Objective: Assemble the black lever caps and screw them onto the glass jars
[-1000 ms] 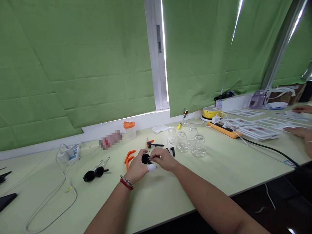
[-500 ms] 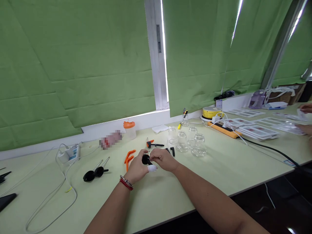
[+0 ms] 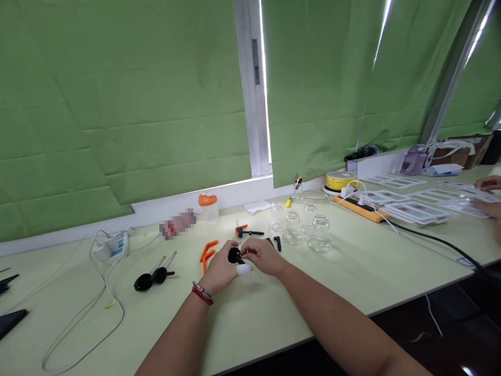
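A: State the condition of the hands.
B: The left hand grips a black round part. The right hand has its fingertips pinched together at the part's right edge; whether they grip it or a smaller piece cannot be told.
A: What has just changed?
B: At the hands, almost nothing: both keep their position, with the part still between them. Well to their right, a co-worker's hand has shifted near the printed sheets.
A: Effect on the work?
B: In my judgement, the fingertip operation remains in progress, unaffected by that movement.
A: List the surroundings, nearest first.
B: Just left of the left hand: orange pieces. Just beyond both hands: a black-and-orange assembly. Just beyond the right hand: a black elbow piece, then glass jars. Well left of the left hand: black cups with metal rods.
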The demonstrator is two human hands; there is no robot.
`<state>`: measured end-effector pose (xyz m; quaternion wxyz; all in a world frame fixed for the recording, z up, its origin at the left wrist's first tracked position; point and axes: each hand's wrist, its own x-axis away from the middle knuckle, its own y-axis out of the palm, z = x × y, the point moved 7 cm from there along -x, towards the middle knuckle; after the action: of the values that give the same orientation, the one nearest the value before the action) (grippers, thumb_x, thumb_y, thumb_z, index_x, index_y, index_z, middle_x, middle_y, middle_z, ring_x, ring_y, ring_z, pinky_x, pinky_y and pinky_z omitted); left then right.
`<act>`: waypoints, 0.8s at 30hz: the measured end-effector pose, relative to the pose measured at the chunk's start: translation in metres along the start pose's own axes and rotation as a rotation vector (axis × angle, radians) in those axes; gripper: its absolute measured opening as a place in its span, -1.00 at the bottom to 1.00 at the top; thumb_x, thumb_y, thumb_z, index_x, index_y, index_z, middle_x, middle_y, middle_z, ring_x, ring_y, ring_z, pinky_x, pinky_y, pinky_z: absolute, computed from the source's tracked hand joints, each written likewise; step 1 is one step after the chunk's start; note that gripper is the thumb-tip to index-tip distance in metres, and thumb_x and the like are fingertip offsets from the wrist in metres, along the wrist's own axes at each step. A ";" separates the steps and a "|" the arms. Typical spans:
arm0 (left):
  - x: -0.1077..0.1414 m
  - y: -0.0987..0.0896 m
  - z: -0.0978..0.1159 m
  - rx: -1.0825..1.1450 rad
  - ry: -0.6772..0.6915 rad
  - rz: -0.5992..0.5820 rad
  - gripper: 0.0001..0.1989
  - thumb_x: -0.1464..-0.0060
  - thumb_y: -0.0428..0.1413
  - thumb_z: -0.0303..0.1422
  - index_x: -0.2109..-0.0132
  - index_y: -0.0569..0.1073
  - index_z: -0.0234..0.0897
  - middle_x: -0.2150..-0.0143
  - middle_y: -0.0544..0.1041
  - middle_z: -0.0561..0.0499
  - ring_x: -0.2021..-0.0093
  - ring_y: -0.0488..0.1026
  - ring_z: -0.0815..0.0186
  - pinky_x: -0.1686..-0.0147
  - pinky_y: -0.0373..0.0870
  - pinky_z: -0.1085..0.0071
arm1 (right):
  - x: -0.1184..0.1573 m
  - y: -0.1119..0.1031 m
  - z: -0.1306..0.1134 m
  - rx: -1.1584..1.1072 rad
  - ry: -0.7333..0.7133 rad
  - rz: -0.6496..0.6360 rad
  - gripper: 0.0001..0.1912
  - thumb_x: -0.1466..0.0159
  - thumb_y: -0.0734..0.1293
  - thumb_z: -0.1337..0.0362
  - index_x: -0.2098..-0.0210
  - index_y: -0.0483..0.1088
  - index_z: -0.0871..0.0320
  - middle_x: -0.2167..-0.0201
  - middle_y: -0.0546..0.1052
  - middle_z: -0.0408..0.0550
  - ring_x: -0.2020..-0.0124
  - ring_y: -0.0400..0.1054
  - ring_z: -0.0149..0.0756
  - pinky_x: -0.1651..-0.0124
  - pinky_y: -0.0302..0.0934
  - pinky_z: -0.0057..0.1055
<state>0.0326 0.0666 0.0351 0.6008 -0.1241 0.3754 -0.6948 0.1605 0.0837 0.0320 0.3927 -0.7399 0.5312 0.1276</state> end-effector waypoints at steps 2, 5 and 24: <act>0.000 0.000 0.000 0.000 0.002 -0.001 -0.48 0.23 0.26 -0.25 0.05 0.36 -0.17 0.26 0.52 0.03 0.28 0.46 0.21 0.32 0.36 0.38 | 0.000 0.000 0.000 -0.011 0.005 -0.004 -0.85 -0.11 0.29 0.48 0.44 0.43 0.11 0.45 0.46 -0.16 0.40 0.32 -0.35 0.30 0.18 -0.44; 0.000 0.000 0.001 -0.004 0.007 -0.001 -0.50 0.22 0.25 -0.26 0.06 0.36 -0.18 0.27 0.52 0.03 0.29 0.46 0.21 0.32 0.36 0.38 | 0.000 0.001 0.001 -0.028 0.013 -0.011 -0.84 -0.11 0.29 0.49 0.43 0.44 0.11 0.44 0.47 -0.15 0.39 0.33 -0.35 0.29 0.19 -0.43; 0.000 0.000 0.004 -0.275 0.117 0.128 -0.34 0.29 0.27 -0.23 -0.04 0.31 -0.21 0.02 0.43 -0.12 0.07 0.42 0.05 0.12 0.35 0.19 | 0.008 0.022 0.035 -0.390 0.357 -0.131 -0.70 -0.25 0.21 0.07 0.35 0.35 0.20 0.48 0.43 -0.10 0.57 0.22 -0.45 0.47 0.16 -0.47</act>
<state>0.0351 0.0652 0.0377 0.5983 -0.1402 0.5085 -0.6031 0.1519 0.1003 -0.0056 0.1501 -0.8451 0.5085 0.0694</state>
